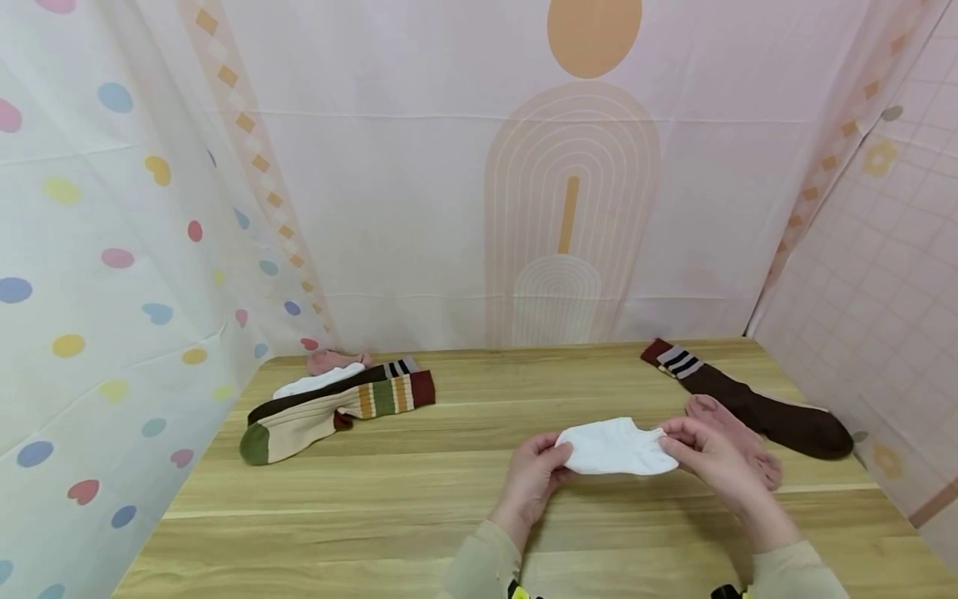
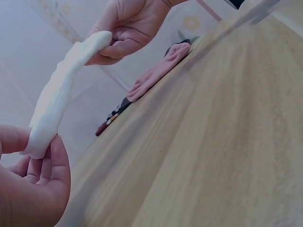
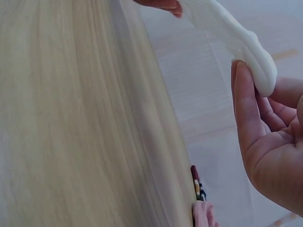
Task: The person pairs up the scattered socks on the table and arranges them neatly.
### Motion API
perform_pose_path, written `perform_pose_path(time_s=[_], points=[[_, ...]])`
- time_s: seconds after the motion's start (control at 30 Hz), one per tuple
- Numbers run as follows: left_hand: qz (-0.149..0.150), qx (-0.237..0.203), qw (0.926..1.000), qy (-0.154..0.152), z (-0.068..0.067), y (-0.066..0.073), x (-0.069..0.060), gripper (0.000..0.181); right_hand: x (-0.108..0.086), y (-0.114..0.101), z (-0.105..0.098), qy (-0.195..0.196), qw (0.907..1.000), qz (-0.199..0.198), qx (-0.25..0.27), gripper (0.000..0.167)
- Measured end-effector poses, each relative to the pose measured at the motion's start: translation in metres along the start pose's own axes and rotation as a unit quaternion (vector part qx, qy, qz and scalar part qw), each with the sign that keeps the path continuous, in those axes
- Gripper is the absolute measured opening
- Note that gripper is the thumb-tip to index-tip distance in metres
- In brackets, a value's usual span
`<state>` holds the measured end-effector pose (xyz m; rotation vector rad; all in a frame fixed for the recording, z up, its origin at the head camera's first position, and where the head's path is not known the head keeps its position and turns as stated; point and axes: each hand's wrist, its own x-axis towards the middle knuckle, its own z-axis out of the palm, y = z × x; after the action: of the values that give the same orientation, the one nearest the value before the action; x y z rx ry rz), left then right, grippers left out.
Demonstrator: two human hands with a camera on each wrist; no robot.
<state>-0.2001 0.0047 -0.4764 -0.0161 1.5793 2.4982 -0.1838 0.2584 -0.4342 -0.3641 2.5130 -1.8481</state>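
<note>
A white low-cut sock [image 1: 617,448] is stretched sideways between both hands, held above the wooden table. The left hand [image 1: 530,476] pinches one end between thumb and fingers; in the left wrist view the fingers of that hand [image 2: 38,184] curl under the sock [image 2: 54,99]. At the other end, near the opening, the right hand [image 1: 711,457] pinches the fabric. The right wrist view shows the thumb and fingers of this hand [image 3: 270,137] on the rounded tip of the sock [image 3: 246,42]. Behind the right hand lies a pink sock [image 1: 737,437].
A dark brown sock with striped cuff [image 1: 756,408] lies at the table's right. To the left rest a beige striped sock with green toe [image 1: 307,424], another dark brown sock [image 1: 322,395], a white sock [image 1: 314,381] and a pink one [image 1: 333,360]. Patterned curtains [image 1: 412,208] surround the table [image 1: 337,516].
</note>
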Motion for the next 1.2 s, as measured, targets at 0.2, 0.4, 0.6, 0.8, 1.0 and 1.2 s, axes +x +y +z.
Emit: perform_pose_path(time_s=[0.2, 0.4, 0.6, 0.8, 1.0, 1.2], points=[[0.008, 0.003, 0.9999, 0.014, -0.007, 0.008, 0.001, 0.027, 0.009, -0.001, 0.005, -0.003, 0.9994, 0.032, -0.014, 0.029], [0.005, 0.006, 0.9997, 0.024, -0.014, 0.017, 0.004, 0.026, 0.023, -0.003, 0.007, -0.019, 0.9981, 0.049, -0.031, 0.028], [0.002, 0.009, 0.9993, 0.037, -0.021, 0.027, 0.009, 0.023, 0.036, -0.005, 0.012, -0.030, 0.9969, 0.062, -0.038, 0.027], [0.012, 0.023, 0.9987, 0.045, -0.027, 0.039, 0.015, 0.018, 0.052, -0.001, 0.020, -0.028, 0.9962, 0.058, -0.059, 0.021], [0.028, 0.048, 0.9970, 0.054, -0.037, 0.048, 0.025, 0.017, 0.070, -0.003, 0.027, -0.042, 0.9961, 0.047, -0.063, 0.018], [0.046, 0.076, 0.9942, 0.061, -0.047, 0.054, 0.035, 0.023, 0.086, -0.005, 0.036, -0.044, 0.9958, 0.041, -0.070, 0.018]])
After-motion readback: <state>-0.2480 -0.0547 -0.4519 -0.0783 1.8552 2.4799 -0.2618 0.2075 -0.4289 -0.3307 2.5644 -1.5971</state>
